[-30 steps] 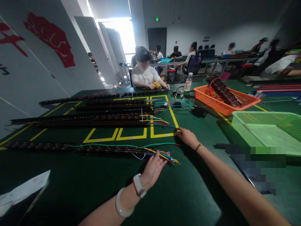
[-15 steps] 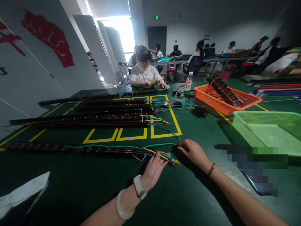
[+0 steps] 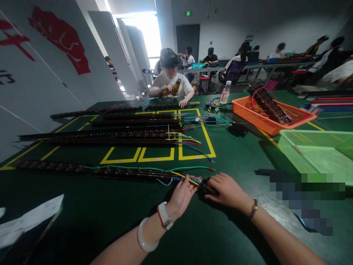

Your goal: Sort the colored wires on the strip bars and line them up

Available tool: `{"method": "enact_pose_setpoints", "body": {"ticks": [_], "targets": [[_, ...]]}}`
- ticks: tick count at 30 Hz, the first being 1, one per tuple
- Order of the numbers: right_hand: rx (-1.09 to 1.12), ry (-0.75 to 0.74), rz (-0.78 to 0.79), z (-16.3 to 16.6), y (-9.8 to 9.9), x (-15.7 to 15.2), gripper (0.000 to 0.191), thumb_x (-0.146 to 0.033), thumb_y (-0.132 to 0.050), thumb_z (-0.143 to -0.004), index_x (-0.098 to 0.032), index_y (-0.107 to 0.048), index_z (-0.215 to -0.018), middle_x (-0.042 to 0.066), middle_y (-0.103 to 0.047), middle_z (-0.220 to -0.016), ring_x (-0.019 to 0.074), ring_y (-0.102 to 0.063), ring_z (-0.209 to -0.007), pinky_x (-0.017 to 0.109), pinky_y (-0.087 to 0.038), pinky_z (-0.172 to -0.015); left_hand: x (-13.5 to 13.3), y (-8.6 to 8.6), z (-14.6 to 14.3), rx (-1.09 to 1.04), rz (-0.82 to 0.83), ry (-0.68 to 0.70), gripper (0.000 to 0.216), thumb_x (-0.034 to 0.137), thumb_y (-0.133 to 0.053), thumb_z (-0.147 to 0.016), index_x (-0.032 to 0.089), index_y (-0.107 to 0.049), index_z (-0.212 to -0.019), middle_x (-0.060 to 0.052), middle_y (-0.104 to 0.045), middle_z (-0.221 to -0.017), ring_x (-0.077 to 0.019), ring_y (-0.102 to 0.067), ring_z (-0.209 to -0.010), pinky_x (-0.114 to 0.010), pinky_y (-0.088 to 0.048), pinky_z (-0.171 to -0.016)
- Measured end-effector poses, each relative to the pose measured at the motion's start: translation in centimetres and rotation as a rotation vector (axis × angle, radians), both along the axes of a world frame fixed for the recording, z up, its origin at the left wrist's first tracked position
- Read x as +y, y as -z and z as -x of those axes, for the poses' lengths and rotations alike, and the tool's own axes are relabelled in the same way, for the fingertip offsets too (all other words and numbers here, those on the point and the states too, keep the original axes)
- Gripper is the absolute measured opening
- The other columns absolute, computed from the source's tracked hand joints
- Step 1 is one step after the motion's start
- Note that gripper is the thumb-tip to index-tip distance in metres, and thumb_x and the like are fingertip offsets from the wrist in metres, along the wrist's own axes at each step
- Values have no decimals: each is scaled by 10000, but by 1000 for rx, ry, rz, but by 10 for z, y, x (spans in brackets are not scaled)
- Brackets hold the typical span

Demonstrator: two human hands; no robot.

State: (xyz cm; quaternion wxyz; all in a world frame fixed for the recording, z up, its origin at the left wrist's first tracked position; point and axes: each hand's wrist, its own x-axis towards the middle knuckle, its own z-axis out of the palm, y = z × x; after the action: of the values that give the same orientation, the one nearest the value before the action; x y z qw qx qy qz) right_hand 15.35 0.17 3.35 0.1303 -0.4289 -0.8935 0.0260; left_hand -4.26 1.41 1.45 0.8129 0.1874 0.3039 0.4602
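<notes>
My left hand (image 3: pixel 183 193) is closed around a bundle of coloured wires (image 3: pixel 195 180), yellow, blue and green among them, with the thumb on top. The wires come out of the right end of a long dark wiring strip (image 3: pixel 132 173) lying on the table. At the bundle's lug-tipped ends is my right hand (image 3: pixel 227 189), its fingers curled over the tips and partly hiding them. A separate green wire (image 3: pixel 190 168) runs along the strip and ends free, with a red sleeve at its tip, just above my right hand. A white tie (image 3: pixel 164 182) sticks out near the strip's end.
Several more dark strips (image 3: pixel 132 140) with coloured leads lie beyond, over yellow tape rectangles (image 3: pixel 156 159). To the right are an orange basket (image 3: pixel 255 119), a green basket (image 3: pixel 296 151) and a bottle (image 3: pixel 225 92). A co-worker (image 3: pixel 171 81) sits opposite, holding a yellow tool (image 3: pixel 176 86).
My right hand has left the tip of the separate green wire and come down to the bundle's ends. My left hand keeps its hold. The co-worker opposite has raised the yellow tool.
</notes>
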Motion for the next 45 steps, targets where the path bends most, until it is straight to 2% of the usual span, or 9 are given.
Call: {"method": "enact_pose_setpoints", "body": {"ticks": [8,18,23,28,33,36,39,43,45], "targets": [[-148,6,-213,12,8,-4,125,-269,-501,-865,-179,-540,-788,19,-590,-734,148,-489,-655,303,-259,-623,0,4,-1,-12,-27,-13,224,349,-546,-851,131,-598,-873,-122,-664,-997,-227,-577,-1067,-415,-365,-1006],[-149,20,-256,15,7,-8,184,-200,-466,-888,-176,-548,-725,17,-576,-658,137,-473,-604,292,-243,-562,0,5,-3,9,-61,-20,280,411,-547,-837,137,-591,-866,-121,-669,-969,-225,-583,-1054,-423,-350,-1015],[-88,110,-180,10,0,-1,257,-227,-417,-928,-163,-570,-732,36,-594,-679,135,-516,-634,262,-291,-575,-2,3,-2,6,-49,-12,265,387,-547,-843,154,-578,-966,-122,-649,-1052,-226,-574,-1070,-447,-357,-1007],[74,271,84,7,-3,15,291,-278,-391,-926,-170,-580,-733,53,-632,-757,146,-560,-683,246,-344,-600,-1,8,0,39,-76,2,298,411,-518,-853,127,-593,-903,-124,-664,-964,-236,-591,-1029,-460,-374,-989],[563,436,714,7,1,36,336,-376,-389,-881,-179,-483,-626,-20,-490,-530,97,-448,-456,213,-323,-455,2,7,3,14,-75,44,264,367,-528,-857,119,-598,-916,-136,-661,-1006,-242,-589,-1046,-451,-378,-996],[769,506,916,8,5,45,319,-397,-401,-855,-186,-444,-621,-51,-415,-496,74,-365,-391,201,-280,-397,4,3,3,20,-37,40,236,339,-531,-859,118,-597,-908,-149,-655,-1040,-242,-584,-1065,-443,-376,-1005],[694,508,832,8,8,46,351,-438,-397,-863,-183,-465,-632,-36,-456,-514,81,-391,-400,207,-284,-400,7,-1,2,28,14,47,262,359,-516,-864,115,-589,-924,-174,-625,-1122,-243,-576,-1085,-448,-374,-1010],[355,443,472,6,10,41,389,-424,-378,-904,-170,-564,-675,29,-587,-603,122,-502,-511,230,-318,-485,12,-2,0,44,47,65,313,409,-507,-857,111,-571,-931,-190,-622,-1122,-244,-596,-1052,-447,-383,-1008],[229,438,384,5,9,38,386,-406,-380,-919,-171,-602,-709,53,-631,-660,134,-541,-558,237,-320,-514,13,-1,0,60,52,56,318,416,-508,-855,110,-564,-920,-190,-636,-1083,-243,-610,-1023,-446,-388,-1005]]}}
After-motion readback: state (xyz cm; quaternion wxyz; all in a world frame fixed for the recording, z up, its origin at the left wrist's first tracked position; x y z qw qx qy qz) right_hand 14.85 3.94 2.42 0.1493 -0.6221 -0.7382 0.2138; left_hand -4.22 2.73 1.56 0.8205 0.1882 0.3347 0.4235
